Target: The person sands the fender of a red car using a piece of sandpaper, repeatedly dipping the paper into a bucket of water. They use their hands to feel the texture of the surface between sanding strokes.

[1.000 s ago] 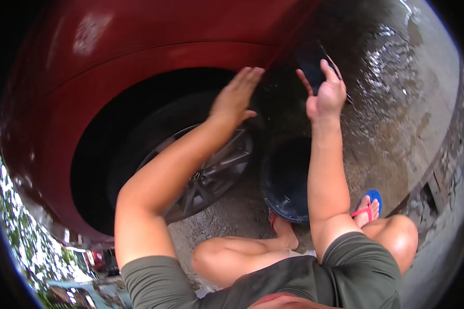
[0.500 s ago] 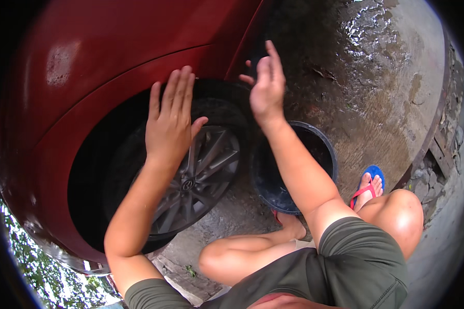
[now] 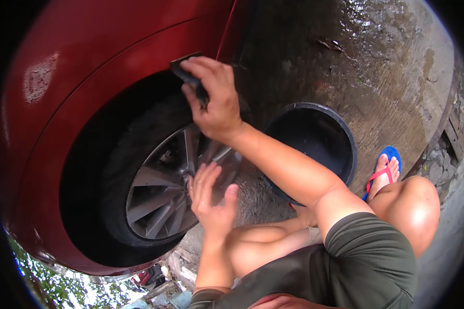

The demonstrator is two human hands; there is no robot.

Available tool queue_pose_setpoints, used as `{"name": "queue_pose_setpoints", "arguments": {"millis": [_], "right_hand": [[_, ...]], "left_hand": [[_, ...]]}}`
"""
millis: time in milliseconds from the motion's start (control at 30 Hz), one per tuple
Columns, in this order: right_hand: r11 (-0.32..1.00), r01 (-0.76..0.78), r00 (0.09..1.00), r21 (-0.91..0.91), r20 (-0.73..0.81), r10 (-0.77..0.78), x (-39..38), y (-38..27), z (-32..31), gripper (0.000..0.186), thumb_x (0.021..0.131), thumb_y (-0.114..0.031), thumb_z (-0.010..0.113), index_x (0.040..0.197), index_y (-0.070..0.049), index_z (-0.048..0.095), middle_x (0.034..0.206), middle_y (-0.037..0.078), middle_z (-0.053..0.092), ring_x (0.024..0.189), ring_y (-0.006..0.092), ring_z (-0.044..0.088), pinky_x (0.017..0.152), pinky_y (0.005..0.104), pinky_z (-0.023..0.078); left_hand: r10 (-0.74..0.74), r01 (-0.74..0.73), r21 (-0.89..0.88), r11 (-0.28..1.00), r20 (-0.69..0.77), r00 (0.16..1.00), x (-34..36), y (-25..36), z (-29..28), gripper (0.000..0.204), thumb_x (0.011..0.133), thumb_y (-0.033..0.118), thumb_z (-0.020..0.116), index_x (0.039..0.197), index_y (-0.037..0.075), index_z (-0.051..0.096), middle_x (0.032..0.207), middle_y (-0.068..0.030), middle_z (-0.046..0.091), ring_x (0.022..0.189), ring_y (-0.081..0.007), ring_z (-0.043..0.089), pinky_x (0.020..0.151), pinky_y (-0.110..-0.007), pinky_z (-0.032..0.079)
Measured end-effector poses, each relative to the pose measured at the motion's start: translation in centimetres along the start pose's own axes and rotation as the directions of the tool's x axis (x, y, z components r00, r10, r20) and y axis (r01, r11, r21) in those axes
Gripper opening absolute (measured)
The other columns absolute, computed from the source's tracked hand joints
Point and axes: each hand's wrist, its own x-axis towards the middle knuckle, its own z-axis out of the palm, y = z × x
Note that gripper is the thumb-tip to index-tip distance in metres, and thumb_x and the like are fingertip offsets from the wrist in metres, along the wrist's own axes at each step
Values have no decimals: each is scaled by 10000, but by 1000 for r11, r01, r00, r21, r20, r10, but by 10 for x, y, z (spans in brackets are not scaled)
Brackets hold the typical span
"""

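Observation:
My right hand [image 3: 219,100] is curled around a dark flat pad [image 3: 192,77] at the top of the wheel arch, by the red fender [image 3: 154,56]. The pad is blurred, and its exact kind is unclear. Lower down, my left hand [image 3: 209,201] has its fingers apart and nothing in it. It hovers in front of the grey multi-spoke wheel rim [image 3: 152,177], hiding part of the hub; whether it touches the rim I cannot tell. Around the rim is the black tire [image 3: 116,206].
A round black basin [image 3: 345,129] stands on the wet concrete ground [image 3: 386,77], right of the wheel and partly behind my right arm. My foot wears a blue flip-flop [image 3: 392,152] with red straps. Stones and wood pieces [image 3: 438,170] lie along the right edge.
My right hand has moved left to the wheel arch, with a dark pad now showing in it. My left hand has dropped from the fender's edge to the rim. The view has shifted slightly.

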Motion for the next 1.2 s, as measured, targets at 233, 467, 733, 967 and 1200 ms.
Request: {"name": "queue_pose_setpoints", "arguments": {"millis": [233, 467, 733, 967, 1200], "right_hand": [[999, 38, 997, -3, -71, -39, 7, -7, 4, 348, 845, 3, 737, 1176, -101, 707, 1189, 98, 689, 1095, 344, 587, 981, 430, 451], [999, 39, 998, -18, -55, -40, 10, -16, 6, 296, 896, 22, 699, 1167, -98, 720, 1170, 97, 702, 1095, 329, 600, 962, 408, 481], [998, 60, 996, -11, -64, -60, 16, -9, 6, 351, 833, 41, 729, 1156, -96, 739, 1149, 93, 721, 1092, 323, 616, 984, 420, 471], [997, 67, 997, 26, -43, -66, 12, -25, 9, 321, 846, 45, 723, 1127, -106, 754, 1139, 88, 729, 1082, 329, 622, 979, 434, 470], [990, -136, 968, -49, -219, 122, 4, 45, -29, 258, 1068, -65, 550, 1293, -42, 675, 1220, 103, 715, 1111, 197, 670, 950, 317, 518]], "left_hand": [[0, 0, -141, 990, -3, 1000, 17, -12, 9, 373, 921, 270, 750, 1197, 20, 727, 1276, -158, 727, 1293, -364, 630, 1179, -515, 360], [1, -3, -160, 987, -12, 1000, 23, -22, 5, 384, 917, 321, 758, 1175, 38, 740, 1260, -154, 734, 1287, -381, 630, 1173, -530, 356], [-6, 7, -174, 985, 6, 1000, 32, -20, 10, 416, 925, 364, 746, 1177, 33, 741, 1270, -151, 731, 1299, -379, 623, 1182, -540, 340], [10, -3, -176, 984, 38, 999, 32, -19, 9, 445, 988, 369, 688, 1191, -24, 727, 1274, -200, 720, 1284, -366, 630, 1161, -475, 391], [-34, 29, -159, 987, -31, 999, 28, -26, 8, 413, 958, 403, 720, 1170, 50, 749, 1259, -136, 741, 1305, -359, 631, 1196, -566, 321]]}}
